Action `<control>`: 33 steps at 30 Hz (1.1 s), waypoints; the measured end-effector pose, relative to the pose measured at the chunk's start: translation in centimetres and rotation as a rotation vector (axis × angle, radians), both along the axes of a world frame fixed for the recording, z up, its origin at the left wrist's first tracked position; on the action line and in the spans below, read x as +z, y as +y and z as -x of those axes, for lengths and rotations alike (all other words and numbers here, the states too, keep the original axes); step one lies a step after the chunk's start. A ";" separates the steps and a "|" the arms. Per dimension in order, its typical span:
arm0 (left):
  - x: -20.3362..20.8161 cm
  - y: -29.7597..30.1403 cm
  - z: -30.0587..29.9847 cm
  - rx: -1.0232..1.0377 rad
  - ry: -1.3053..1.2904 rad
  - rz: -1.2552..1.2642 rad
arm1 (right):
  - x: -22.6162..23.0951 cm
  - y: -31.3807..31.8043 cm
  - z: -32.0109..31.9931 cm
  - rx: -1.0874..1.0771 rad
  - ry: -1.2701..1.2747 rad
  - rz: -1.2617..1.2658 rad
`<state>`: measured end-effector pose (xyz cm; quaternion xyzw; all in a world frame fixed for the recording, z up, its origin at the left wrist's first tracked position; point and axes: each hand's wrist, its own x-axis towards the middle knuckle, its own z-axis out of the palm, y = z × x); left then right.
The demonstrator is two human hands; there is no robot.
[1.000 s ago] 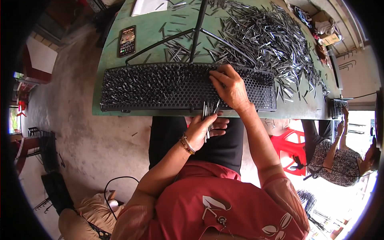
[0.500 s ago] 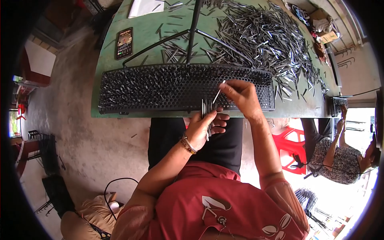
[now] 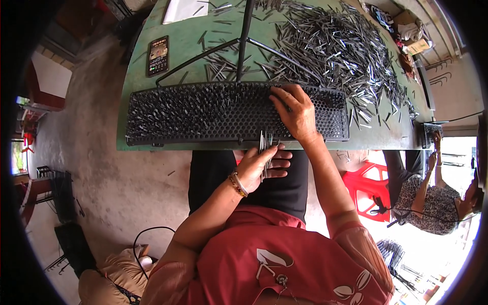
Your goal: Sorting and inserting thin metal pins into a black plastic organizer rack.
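Across the near edge of the table lies a long black rack (image 3: 254, 114) full of round holes. Thin dark strips (image 3: 173, 114) stand packed in the holes of its left part and along its far side. My left hand (image 3: 251, 165) is closed around a small bundle of thin metal strips (image 3: 263, 147), just in front of the rack's near edge. Over the right-middle part of the rack, my right hand (image 3: 299, 114) has its bent fingertips down at the holes near the far row. What those fingers pinch, if anything, is hidden.
A large heap of loose strips (image 3: 340, 46) covers the far right of the green table (image 3: 137, 66). A black rod frame (image 3: 242, 56) rises behind the rack. At the left lie a phone (image 3: 158, 56) and a white sheet (image 3: 180, 11). A red stool (image 3: 368, 185) and another person (image 3: 429, 203) are at the right.
My right hand has gone from above the left-hand bundle, where it pinched one strip, up and away to the rack's far holes. That strip no longer shows. My left hand keeps its bundle.
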<state>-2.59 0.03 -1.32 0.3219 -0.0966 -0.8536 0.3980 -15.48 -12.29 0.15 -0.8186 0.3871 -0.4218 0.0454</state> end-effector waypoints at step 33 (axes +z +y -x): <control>0.5 0.8 -1.6 0.273 -0.052 0.095 | 1.9 -0.3 -4.6 0.166 -0.237 -0.461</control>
